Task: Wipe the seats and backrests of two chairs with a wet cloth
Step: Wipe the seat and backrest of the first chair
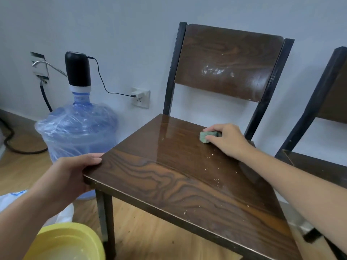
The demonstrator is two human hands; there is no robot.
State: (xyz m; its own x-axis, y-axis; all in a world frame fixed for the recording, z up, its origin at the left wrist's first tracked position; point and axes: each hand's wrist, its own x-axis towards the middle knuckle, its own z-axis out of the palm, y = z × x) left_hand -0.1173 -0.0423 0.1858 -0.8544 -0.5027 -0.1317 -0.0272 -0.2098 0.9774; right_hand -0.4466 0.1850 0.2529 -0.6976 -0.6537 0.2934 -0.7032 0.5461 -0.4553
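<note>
A dark wooden chair with a black metal frame stands in front of me; its seat (169, 177) carries pale crumbs and a wet sheen, and its backrest (227, 61) has whitish smears. My right hand (228, 140) presses a small folded green cloth (205, 136) onto the back right part of the seat. My left hand (75, 171) grips the seat's front left corner. A second chair (326, 102) of the same kind stands at the right edge, only partly in view.
A blue water jug (78, 126) with a black pump stands left of the chair by the wall, its cable running to a socket (140, 97). A yellow basin (69, 243) holding water sits on the wooden floor at bottom left, beside a white bag (11, 199).
</note>
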